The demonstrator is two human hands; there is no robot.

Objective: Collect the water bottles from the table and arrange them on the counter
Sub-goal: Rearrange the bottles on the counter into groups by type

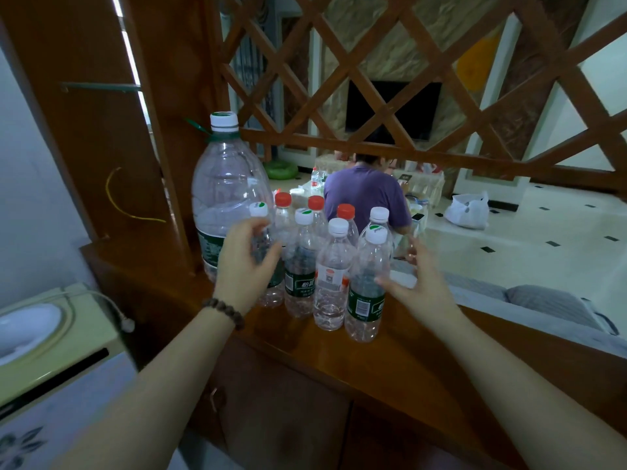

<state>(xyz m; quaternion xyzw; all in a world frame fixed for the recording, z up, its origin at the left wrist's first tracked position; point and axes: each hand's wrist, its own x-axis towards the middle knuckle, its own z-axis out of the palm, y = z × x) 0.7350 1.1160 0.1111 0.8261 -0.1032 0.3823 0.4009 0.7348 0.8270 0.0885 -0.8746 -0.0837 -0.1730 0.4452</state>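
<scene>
Several small clear water bottles stand close together on the wooden counter (424, 354); some have red caps, some white. A large clear bottle (224, 184) with a white cap stands behind them on the left. My left hand (242, 266) curls round the leftmost small bottle (271, 295), with fingers and thumb on either side of its shoulder. My right hand (417, 286) is spread on the cluster's right side, its thumb touching the front green-label bottle (364, 300). A bottle with a red and white label (330, 286) stands in the front middle.
A wooden lattice screen (407, 79) rises behind the counter, and a thick wooden post (84, 130) stands at its left end. A pale appliance (51, 351) sits low on the left. Beyond the screen a person in a purple shirt (366, 195) sits near a white bag (468, 210).
</scene>
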